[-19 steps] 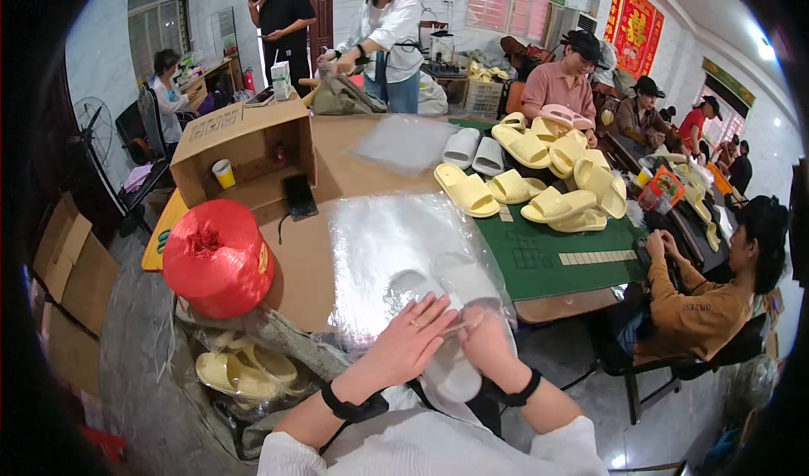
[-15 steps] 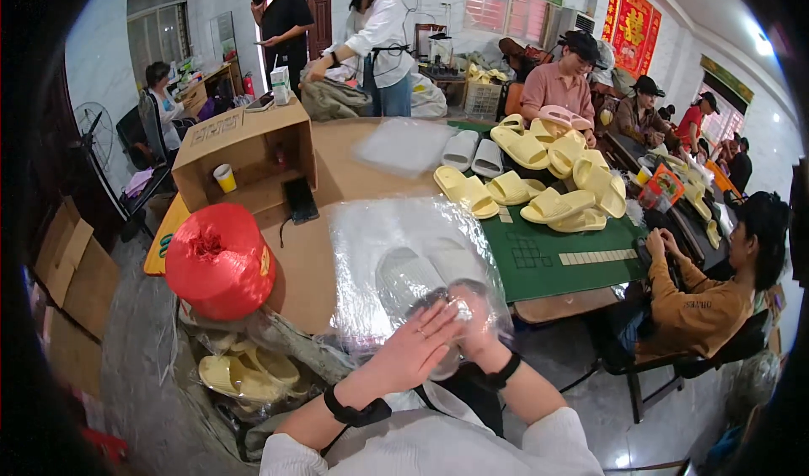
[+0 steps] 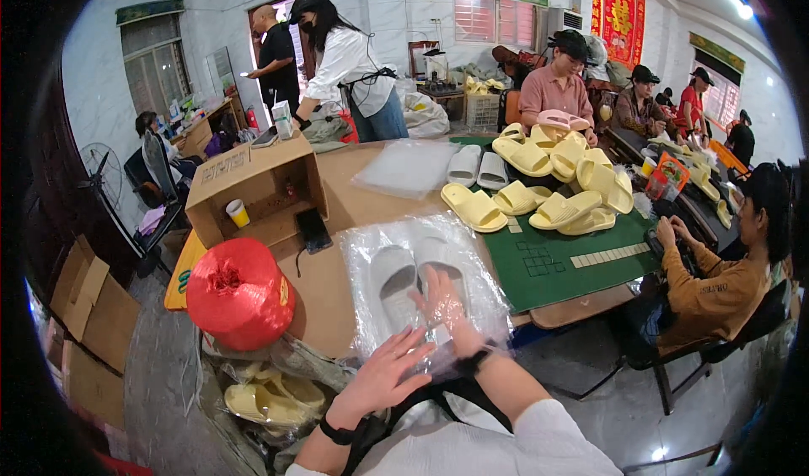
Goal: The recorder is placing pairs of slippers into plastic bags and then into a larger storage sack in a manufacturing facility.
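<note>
The right grip (image 3: 442, 303), fingers spread and closed around nothing, lies beneath the plastic of a clear bag (image 3: 361, 297), over one of two pale slippers (image 3: 393, 267) inside it. The left grip (image 3: 389, 368), fingers extended, rests by the bag's near edge; whether it pinches the plastic, I cannot tell. Left of it on the tabletop (image 3: 324, 299) stands a red roll (image 3: 240, 295); beyond the right grip, rightward, yellow slippers (image 3: 573, 173) are heaped.

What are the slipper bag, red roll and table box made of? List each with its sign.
Bag: thin clear plastic, glossy; glare, and slippers showing through.
Red roll: probably plastic twine, shiny; fine, wrinkled strands.
Box: apparently cardboard, matte brown; thin, stiff panels.
</note>
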`<state>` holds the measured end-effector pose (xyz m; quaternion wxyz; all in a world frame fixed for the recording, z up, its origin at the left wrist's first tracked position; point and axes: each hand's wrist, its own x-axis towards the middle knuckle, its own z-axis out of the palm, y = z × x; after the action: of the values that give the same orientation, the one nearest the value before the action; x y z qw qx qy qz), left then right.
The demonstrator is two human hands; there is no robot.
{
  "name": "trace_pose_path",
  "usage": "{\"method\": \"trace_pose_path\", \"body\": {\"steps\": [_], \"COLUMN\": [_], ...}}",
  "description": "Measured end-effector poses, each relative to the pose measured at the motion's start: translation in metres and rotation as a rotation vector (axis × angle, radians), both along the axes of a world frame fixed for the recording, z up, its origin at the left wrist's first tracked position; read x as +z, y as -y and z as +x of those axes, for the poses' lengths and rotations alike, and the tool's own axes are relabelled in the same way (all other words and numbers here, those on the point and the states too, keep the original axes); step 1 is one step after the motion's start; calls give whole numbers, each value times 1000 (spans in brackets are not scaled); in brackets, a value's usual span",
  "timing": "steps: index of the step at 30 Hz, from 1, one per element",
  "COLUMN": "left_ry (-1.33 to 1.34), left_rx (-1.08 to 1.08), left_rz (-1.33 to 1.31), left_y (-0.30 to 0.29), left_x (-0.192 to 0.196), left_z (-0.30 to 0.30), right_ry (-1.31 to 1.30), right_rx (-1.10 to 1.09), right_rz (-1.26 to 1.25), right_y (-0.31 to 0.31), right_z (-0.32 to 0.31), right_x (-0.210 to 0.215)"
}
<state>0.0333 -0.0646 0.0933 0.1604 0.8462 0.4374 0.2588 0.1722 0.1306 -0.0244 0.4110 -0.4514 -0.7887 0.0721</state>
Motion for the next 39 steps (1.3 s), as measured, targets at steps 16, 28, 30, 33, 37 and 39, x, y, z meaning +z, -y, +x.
{"method": "trace_pose_path", "body": {"steps": [16, 28, 30, 33, 37, 39], "left_ry": [291, 689, 719, 742, 825, 787], "left_rx": [807, 715, 675, 605, 612, 638], "left_rz": [-663, -670, -650, -589, -571, -580], "left_y": [-11, 5, 1, 0, 14, 17], "left_x": [-42, -74, -106, -93, -71, -36], "left_z": [-37, -62, -78, -65, -60, -49], "right_ry": [-531, -497, -497, -440, -378, -456], "right_rx": [-66, 180, 194, 190, 233, 248], "right_rz": [-572, -906, -835, -769, -727, -852], "right_y": [84, 45, 50, 51, 59, 60], "right_z": [185, 163, 170, 176, 174, 171], "right_x": [68, 21, 21, 10, 38, 50]}}
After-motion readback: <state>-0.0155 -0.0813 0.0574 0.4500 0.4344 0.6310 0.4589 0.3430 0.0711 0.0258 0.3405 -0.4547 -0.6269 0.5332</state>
